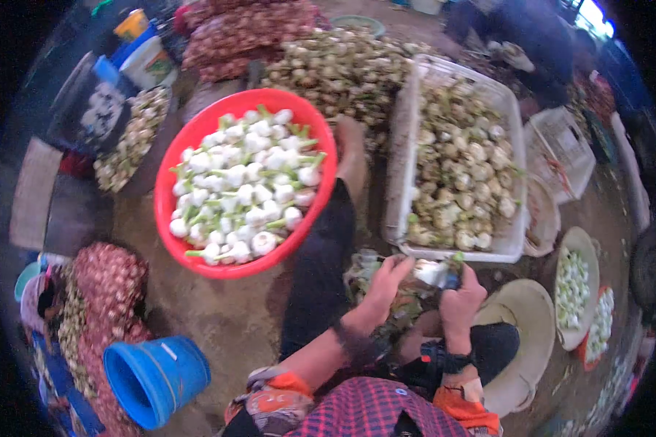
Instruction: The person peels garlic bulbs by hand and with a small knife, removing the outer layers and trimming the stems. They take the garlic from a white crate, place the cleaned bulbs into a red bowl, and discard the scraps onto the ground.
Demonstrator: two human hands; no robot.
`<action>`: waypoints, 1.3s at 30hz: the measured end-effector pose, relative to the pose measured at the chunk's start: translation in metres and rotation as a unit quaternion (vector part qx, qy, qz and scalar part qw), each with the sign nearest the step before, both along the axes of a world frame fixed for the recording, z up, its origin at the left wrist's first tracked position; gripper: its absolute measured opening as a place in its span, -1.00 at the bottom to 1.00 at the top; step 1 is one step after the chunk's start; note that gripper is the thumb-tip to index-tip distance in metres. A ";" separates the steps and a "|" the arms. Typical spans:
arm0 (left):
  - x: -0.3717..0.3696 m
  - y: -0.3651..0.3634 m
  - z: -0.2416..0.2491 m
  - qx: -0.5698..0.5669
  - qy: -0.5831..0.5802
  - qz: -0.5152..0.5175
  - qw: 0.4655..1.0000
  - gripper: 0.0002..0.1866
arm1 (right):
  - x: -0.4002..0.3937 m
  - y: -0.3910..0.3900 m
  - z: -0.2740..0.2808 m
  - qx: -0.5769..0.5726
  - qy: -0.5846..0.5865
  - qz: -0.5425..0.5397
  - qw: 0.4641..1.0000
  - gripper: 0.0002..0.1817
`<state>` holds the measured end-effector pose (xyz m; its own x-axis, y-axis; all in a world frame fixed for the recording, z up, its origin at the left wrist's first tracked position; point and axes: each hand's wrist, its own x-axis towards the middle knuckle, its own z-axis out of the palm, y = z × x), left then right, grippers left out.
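My left hand (384,285) and my right hand (461,297) meet over my lap, just below the white crate (403,167). Both grip one pale bulb with a green stalk (434,271). My right hand seems to hold a small tool against it, but blur hides the detail. Trimmings lie on the ground (404,306) under my hands. A red basin (169,182) filled with clean white bulbs (244,186) stands to my left, beside my outstretched leg (324,255).
A heap of untrimmed bulbs (342,69) lies at the back. Red mesh sacks (248,33) are beyond it and at my left (109,291). A blue bucket (157,379) lies tipped. Pale bowls (525,328) sit right. Another person (532,44) crouches far right.
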<state>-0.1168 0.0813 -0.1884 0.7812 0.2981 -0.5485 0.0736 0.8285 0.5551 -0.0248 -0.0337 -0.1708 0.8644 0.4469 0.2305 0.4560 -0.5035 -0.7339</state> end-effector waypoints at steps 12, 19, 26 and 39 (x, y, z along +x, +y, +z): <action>0.018 -0.020 -0.021 -0.004 -0.086 0.098 0.991 -0.45 | -0.011 0.006 -0.010 0.326 0.366 -0.043 0.871 -0.59; -0.016 -0.003 0.004 0.050 -0.194 -0.079 0.977 -0.47 | 0.038 -0.030 -0.074 0.064 0.289 0.023 0.955 -0.55; -0.012 0.013 0.001 0.307 -0.135 -0.079 0.939 -0.25 | 0.006 -0.017 0.030 0.054 0.246 0.232 0.940 -0.40; -0.002 0.027 -0.008 0.099 -0.193 -0.094 0.972 -0.38 | -0.014 -0.014 0.024 0.079 0.207 0.164 0.961 -0.62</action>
<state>-0.1185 0.1087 -0.1963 0.9682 0.2003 -0.1497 -0.0329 0.6955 0.7177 -0.0389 -0.0477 -0.1471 0.7152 0.6987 -0.0164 0.2234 -0.2508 -0.9419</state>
